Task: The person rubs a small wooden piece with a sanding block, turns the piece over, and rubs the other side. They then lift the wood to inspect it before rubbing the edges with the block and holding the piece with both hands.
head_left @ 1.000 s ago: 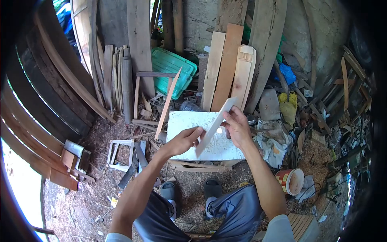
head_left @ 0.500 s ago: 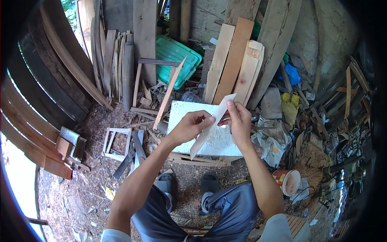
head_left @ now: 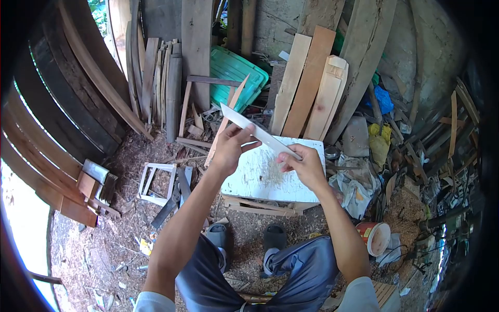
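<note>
A thin, pale flat strip [head_left: 266,137] with a slanted end is held up in front of me, sloping from upper left to lower right. It looks like wood, though I cannot be sure. My left hand [head_left: 229,149] pinches it left of its middle between thumb and fingers. At the lower right end, my right hand [head_left: 305,167] grips it, thumb against the near side. Both hands are above a low white-topped bench [head_left: 247,182], whose surface is scuffed and stained.
Long boards [head_left: 310,83] lean on the back wall beside a green plastic crate [head_left: 236,78]. Left of the bench lie a small wooden frame [head_left: 173,182] and a handsaw [head_left: 166,212]. A bucket [head_left: 378,239] stands at the right. Shavings cover the ground around my sandals [head_left: 274,236].
The strip has turned: its upper end pointed right before and now points left. My right hand has moved down to its lower end, and my left hand has shifted left and up.
</note>
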A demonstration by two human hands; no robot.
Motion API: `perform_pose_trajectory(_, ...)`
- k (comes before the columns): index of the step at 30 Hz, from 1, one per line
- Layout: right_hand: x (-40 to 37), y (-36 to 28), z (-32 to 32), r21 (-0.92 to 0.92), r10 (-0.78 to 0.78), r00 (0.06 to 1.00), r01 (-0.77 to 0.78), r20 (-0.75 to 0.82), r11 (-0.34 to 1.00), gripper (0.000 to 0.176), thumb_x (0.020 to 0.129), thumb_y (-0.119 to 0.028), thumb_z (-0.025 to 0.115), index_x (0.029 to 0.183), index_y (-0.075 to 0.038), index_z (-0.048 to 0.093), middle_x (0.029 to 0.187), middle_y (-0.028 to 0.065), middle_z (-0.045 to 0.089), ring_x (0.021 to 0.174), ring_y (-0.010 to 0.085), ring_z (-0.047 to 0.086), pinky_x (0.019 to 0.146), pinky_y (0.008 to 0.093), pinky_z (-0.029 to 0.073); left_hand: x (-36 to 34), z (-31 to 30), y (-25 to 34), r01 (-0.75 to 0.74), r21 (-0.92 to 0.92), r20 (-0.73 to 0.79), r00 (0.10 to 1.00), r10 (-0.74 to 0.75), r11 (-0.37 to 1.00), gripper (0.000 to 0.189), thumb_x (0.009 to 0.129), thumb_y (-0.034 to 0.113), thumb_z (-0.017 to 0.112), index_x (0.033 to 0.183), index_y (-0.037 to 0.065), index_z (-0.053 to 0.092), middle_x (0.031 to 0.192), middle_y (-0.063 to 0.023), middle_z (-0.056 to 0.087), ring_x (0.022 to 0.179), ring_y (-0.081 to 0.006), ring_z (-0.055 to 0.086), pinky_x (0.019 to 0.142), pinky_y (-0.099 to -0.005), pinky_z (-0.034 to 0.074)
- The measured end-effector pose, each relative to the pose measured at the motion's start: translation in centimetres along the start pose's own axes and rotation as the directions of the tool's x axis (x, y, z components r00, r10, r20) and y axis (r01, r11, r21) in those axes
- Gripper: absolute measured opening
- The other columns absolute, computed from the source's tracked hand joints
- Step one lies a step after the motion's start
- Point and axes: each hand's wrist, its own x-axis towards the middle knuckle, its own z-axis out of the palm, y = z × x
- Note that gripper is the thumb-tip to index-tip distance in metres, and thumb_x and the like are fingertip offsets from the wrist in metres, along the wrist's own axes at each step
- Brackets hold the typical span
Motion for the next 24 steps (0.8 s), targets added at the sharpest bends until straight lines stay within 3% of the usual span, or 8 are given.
perform_pose_trajectory(1,0.0,-0.1,-0.1,0.001,-0.003,1.0,0.003,-0.001,1.0,0.029,0.098,-0.017,0.063,0.116,0.006,0.062,0.098,0.0119,0.072,0.077,0.0127,0.068,0.069,0.0268,0.057,0.0,-0.1,0.1,-0.002,0.002,0.001,1.0,0.002,1.0,0.025,0.099,0.019,0.062,0.111,-0.002,0.057,0.103,-0.0109,0.063,0.094,-0.0232,0.067,0.087,-0.037,0.06)
perform_pose_trajectory(6,0.1,0.1,-0.1,0.34,-0.127,0.991,0.105,0.043,0.934,0.04,0.105,-0.025,0.051,0.127,0.007,0.057,0.104,0.0159,0.071,0.084,0.0194,0.07,0.072,0.0311,0.059,0.2,-0.4,0.1,0.002,-0.12,-0.062,0.998,-0.01,0.993,0.03,0.104,0.03,0.051,0.109,0.001,0.057,0.106,-0.0104,0.062,0.098,-0.0228,0.065,0.095,-0.0398,0.056)
perform_pose_trajectory(10,0.0,-0.2,-0.3,0.364,-0.114,0.993,0.102,0.012,0.926,0.04,0.104,-0.026,0.053,0.125,0.008,0.057,0.104,0.018,0.07,0.083,0.0213,0.071,0.074,0.0326,0.06,0.4,-0.5,0.1,0.031,-0.13,-0.113,0.992,-0.046,0.991,0.028,0.105,0.029,0.05,0.106,0.002,0.056,0.105,-0.0101,0.062,0.1,-0.0235,0.065,0.094,-0.0398,0.056)
perform_pose_trajectory(15,0.7,1.5,-1.4,0.323,-0.073,0.985,0.12,-0.154,0.939,0.027,0.099,-0.016,0.062,0.114,0.006,0.061,0.094,0.0146,0.07,0.078,0.019,0.07,0.072,0.0304,0.06,1.4,-1.9,-0.4,-0.126,-0.143,-0.238,0.967,0.089,0.982,0.018,0.102,0.023,0.057,0.1,0.005,0.055,0.1,-0.0096,0.063,0.093,-0.0242,0.068,0.091,-0.0403,0.058)
perform_pose_trajectory(18,1.1,2.3,-2.1,0.379,-0.063,0.971,0.149,-0.23,0.913,0.022,0.095,-0.008,0.066,0.112,0.005,0.06,0.093,0.0104,0.067,0.077,0.0165,0.067,0.073,0.0298,0.059,1.2,-2.0,0.1,-0.154,-0.142,-0.229,0.966,0.119,0.978,0.02,0.101,0.021,0.058,0.102,0.001,0.053,0.096,-0.0115,0.063,0.086,-0.0237,0.068,0.083,-0.0394,0.061)
perform_pose_trajectory(22,1.2,2.5,-1.9,0.429,-0.086,0.938,0.233,-0.335,0.873,0.03,0.093,-0.004,0.067,0.119,0.005,0.056,0.103,0.012,0.063,0.088,0.0147,0.064,0.078,0.0314,0.059,1.0,-1.9,-0.5,-0.203,-0.107,-0.207,0.962,0.178,0.973,0.025,0.101,0.023,0.059,0.101,-0.001,0.055,0.1,-0.0135,0.066,0.09,-0.0232,0.069,0.085,-0.0383,0.061)
perform_pose_trajectory(23,1.2,2.5,-1.8,0.447,-0.084,0.926,0.255,-0.368,0.858,0.031,0.093,-0.005,0.068,0.12,0.005,0.055,0.102,0.0115,0.064,0.088,0.0146,0.064,0.078,0.0314,0.059,1.1,-2.0,-0.6,-0.185,-0.096,-0.183,0.969,0.165,0.978,0.025,0.099,0.021,0.061,0.112,0.0,0.056,0.1,-0.013,0.067,0.094,-0.0232,0.07,0.086,-0.0355,0.061)
perform_pose_trajectory(24,1.2,2.4,-1.7,0.463,-0.081,0.913,0.278,-0.4,0.842,0.032,0.093,-0.006,0.069,0.12,0.005,0.055,0.101,0.011,0.064,0.088,0.0144,0.064,0.078,0.0315,0.059,1.3,-2.1,-0.7,-0.184,-0.096,-0.182,0.969,0.165,0.978,0.025,0.099,0.021,0.061,0.112,0.0,0.056,0.1,-0.013,0.067,0.094,-0.0232,0.07,0.086,-0.0355,0.061)
